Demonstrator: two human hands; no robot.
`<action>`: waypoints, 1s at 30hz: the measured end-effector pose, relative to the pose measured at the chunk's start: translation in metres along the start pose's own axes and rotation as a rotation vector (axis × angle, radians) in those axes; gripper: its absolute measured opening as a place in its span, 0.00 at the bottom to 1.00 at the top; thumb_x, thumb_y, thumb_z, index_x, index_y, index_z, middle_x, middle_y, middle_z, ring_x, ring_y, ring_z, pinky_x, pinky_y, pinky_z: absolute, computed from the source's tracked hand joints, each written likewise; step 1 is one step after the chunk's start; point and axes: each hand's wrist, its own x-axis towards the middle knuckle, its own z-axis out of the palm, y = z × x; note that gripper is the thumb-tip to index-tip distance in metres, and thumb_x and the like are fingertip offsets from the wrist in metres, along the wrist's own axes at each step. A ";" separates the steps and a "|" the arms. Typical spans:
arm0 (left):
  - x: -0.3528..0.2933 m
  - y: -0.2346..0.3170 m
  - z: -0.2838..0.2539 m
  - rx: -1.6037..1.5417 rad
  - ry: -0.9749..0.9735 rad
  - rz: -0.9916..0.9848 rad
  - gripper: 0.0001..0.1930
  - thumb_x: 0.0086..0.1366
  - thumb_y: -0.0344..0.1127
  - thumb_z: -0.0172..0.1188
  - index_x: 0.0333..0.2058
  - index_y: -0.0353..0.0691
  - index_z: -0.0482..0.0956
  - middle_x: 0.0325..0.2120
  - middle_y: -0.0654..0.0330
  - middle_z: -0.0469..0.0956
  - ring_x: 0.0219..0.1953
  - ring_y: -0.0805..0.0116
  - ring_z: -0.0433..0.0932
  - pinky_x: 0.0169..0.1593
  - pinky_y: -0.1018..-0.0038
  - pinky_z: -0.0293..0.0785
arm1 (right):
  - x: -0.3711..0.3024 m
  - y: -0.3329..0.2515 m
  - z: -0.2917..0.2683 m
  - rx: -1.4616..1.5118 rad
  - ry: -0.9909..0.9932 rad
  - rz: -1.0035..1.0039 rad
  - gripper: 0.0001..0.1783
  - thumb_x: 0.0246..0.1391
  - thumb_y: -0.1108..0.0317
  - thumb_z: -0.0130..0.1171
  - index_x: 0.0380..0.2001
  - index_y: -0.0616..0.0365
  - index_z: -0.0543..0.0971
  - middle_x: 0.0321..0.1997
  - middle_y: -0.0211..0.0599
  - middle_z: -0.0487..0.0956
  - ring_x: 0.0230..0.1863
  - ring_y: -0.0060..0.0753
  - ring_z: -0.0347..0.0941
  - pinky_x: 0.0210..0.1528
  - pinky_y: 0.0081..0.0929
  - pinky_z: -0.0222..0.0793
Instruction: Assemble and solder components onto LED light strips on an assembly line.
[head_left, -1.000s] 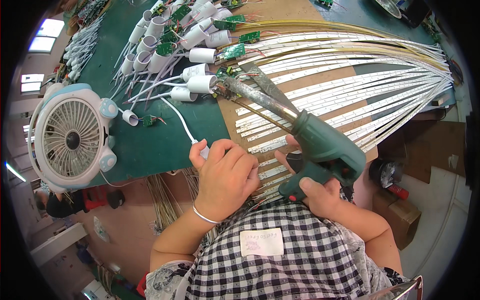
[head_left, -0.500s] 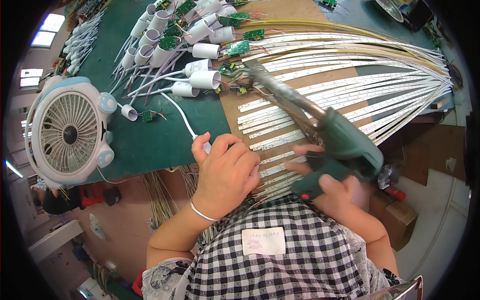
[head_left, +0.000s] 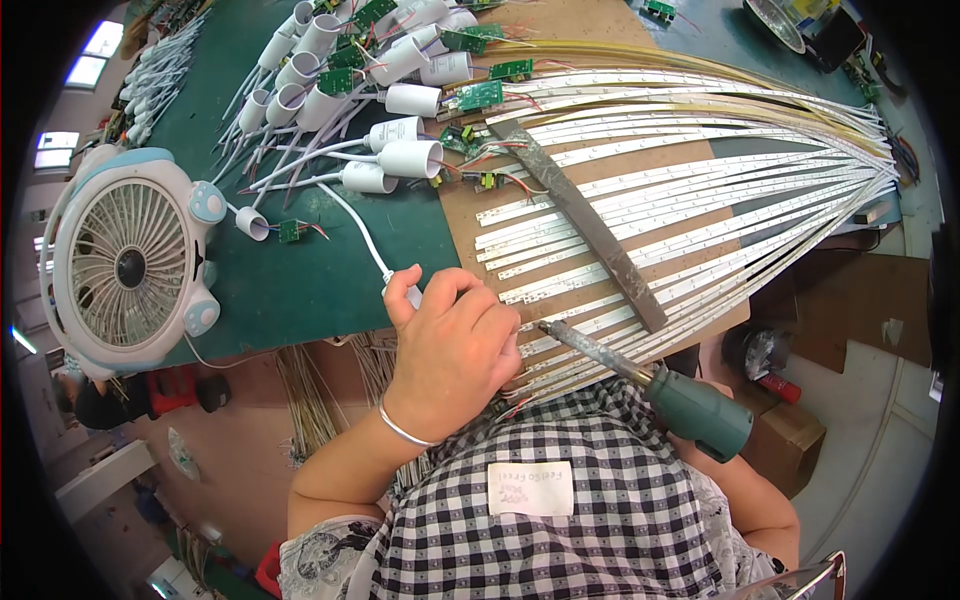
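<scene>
Green tabletop (head_left: pixel 320 270) spreads out under the work, with a sheet of brown cardboard (head_left: pixel 460 225) lying on it beneath the long flat dark metal bar (head_left: pixel 582 225), which slants across a fan of narrow white strips (head_left: pixel 690 180) dotted with small components.

Half a second ago the dark green soldering gun (head_left: pixel 700 415) with its long metal barrel was up over the bar, its tip by the bar's far end; now it has swung down nearer the body, below the bar's near end, and the whole bar shows. The left hand (head_left: pixel 455 345) has kept its place and its grip.

Left of the bar, tabletop stretches between the left hand and a round white and pale-blue fan (head_left: pixel 130 265); the table's front edge runs back from the left hand toward that fan. Beyond the bar's far end and to its left, white cylindrical lamp holders (head_left: pixel 410 158) and green circuit boards (head_left: pixel 480 95) crowd together.

Thumb and forefinger of the left hand are closed on a white plastic piece (head_left: pixel 410 296) at the end of a white cable (head_left: pixel 355 222); the other fingers curl over the strip ends, their tips hidden. The right hand (head_left: pixel 686 447) is mostly behind the gun, so its fingers cannot be told. The barrel's greyish, stained tip sits just beside the left fingers, over the strips; whether it touches is unclear.
</scene>
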 end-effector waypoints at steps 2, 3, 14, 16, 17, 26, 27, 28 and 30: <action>0.000 0.000 0.000 -0.004 -0.003 0.000 0.07 0.44 0.29 0.62 0.24 0.48 0.75 0.25 0.69 0.71 0.40 0.66 0.71 0.53 0.50 0.50 | 0.000 -0.002 0.002 0.059 -0.007 0.059 0.14 0.45 0.64 0.60 0.37 0.57 0.77 0.38 0.37 0.76 0.45 0.42 0.68 0.50 0.38 0.61; 0.000 0.000 -0.001 -0.006 -0.003 0.000 0.07 0.44 0.29 0.62 0.24 0.48 0.75 0.25 0.69 0.71 0.40 0.66 0.71 0.53 0.50 0.50 | 0.001 -0.002 0.003 0.082 -0.002 0.081 0.14 0.45 0.64 0.60 0.37 0.57 0.77 0.37 0.36 0.76 0.45 0.42 0.68 0.50 0.38 0.61; 0.000 0.000 0.001 0.003 0.003 -0.007 0.07 0.43 0.28 0.62 0.22 0.48 0.74 0.25 0.69 0.71 0.40 0.66 0.71 0.53 0.51 0.50 | 0.017 0.000 0.006 0.052 0.110 -0.116 0.12 0.50 0.67 0.57 0.38 0.60 0.79 0.34 0.36 0.81 0.33 0.32 0.79 0.36 0.24 0.74; 0.000 0.000 0.000 -0.003 0.005 -0.007 0.07 0.43 0.29 0.62 0.22 0.48 0.74 0.25 0.69 0.71 0.40 0.66 0.71 0.53 0.51 0.50 | 0.010 -0.005 0.005 0.096 0.120 -0.008 0.13 0.51 0.66 0.57 0.39 0.62 0.78 0.34 0.37 0.81 0.33 0.31 0.79 0.36 0.23 0.74; 0.001 0.000 -0.001 -0.007 0.006 -0.008 0.07 0.43 0.29 0.62 0.22 0.48 0.74 0.25 0.69 0.71 0.40 0.66 0.71 0.53 0.51 0.50 | 0.009 -0.006 0.002 0.074 0.111 -0.005 0.14 0.52 0.66 0.57 0.40 0.62 0.78 0.34 0.37 0.81 0.33 0.31 0.79 0.36 0.23 0.74; 0.001 0.001 0.001 0.009 -0.003 -0.008 0.07 0.43 0.29 0.62 0.23 0.48 0.75 0.25 0.69 0.71 0.40 0.66 0.71 0.54 0.51 0.50 | 0.009 0.001 0.003 -0.045 0.115 -0.101 0.11 0.51 0.69 0.58 0.38 0.62 0.78 0.34 0.37 0.80 0.35 0.34 0.78 0.39 0.27 0.73; 0.000 0.001 0.000 0.010 -0.004 -0.008 0.07 0.43 0.29 0.62 0.23 0.48 0.75 0.25 0.69 0.71 0.40 0.66 0.71 0.54 0.51 0.50 | 0.010 0.000 0.002 -0.081 0.112 -0.122 0.11 0.50 0.68 0.58 0.37 0.61 0.78 0.33 0.37 0.79 0.35 0.36 0.77 0.40 0.29 0.72; 0.000 0.001 0.000 0.010 -0.005 -0.009 0.07 0.43 0.29 0.62 0.23 0.48 0.75 0.25 0.69 0.71 0.40 0.66 0.71 0.54 0.51 0.50 | 0.008 0.002 -0.001 -0.136 0.084 -0.144 0.12 0.49 0.65 0.60 0.36 0.60 0.77 0.32 0.36 0.78 0.36 0.38 0.75 0.42 0.32 0.69; 0.000 0.001 -0.001 0.010 -0.008 -0.009 0.08 0.43 0.29 0.62 0.23 0.48 0.75 0.25 0.69 0.71 0.40 0.66 0.71 0.54 0.51 0.50 | 0.008 0.003 -0.002 -0.186 0.058 -0.159 0.13 0.47 0.63 0.61 0.34 0.59 0.77 0.31 0.36 0.77 0.36 0.40 0.73 0.42 0.35 0.67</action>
